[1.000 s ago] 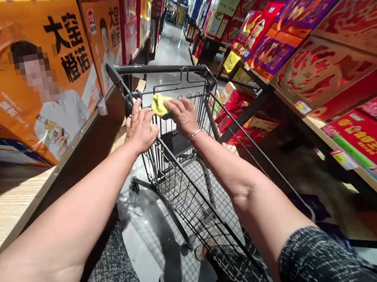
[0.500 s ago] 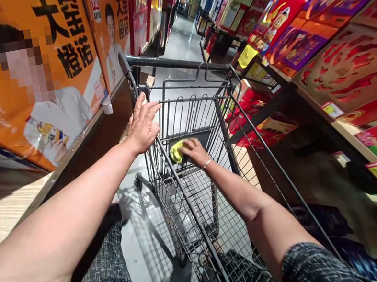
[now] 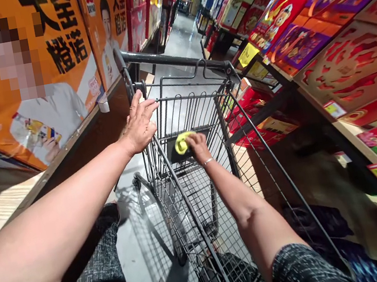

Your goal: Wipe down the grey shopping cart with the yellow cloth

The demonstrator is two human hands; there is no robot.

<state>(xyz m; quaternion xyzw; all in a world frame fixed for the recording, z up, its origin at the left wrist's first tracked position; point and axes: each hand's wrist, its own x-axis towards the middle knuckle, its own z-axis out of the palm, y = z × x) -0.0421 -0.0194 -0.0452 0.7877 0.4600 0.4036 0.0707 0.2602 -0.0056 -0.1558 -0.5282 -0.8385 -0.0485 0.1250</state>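
Note:
A dark wire shopping cart [image 3: 182,188] stands in front of me. My left hand [image 3: 140,127] lies on the cart's left rim near the handle-end corner, its fingers stretched out and slightly apart; the thumb side is partly hidden. Inside the basket, my right hand [image 3: 199,146] is closed on a crumpled yellow cloth [image 3: 182,143]. The cloth is over the dark panel [image 3: 175,153] on the cart's handle-end wall; whether it presses against the panel I cannot tell. A thin bracelet is round my right wrist.
Orange drink cartons [image 3: 79,82] stand on a wooden shelf at the left. Red and purple gift boxes [image 3: 297,44] fill the shelves at the right, close to the cart. A shiny floor aisle [image 3: 182,40] runs beyond the cart handle [image 3: 174,58].
My right hand has moved the yellow cloth slightly up and to the right over the panel. My left hand stays on the rim. The view has shifted a little.

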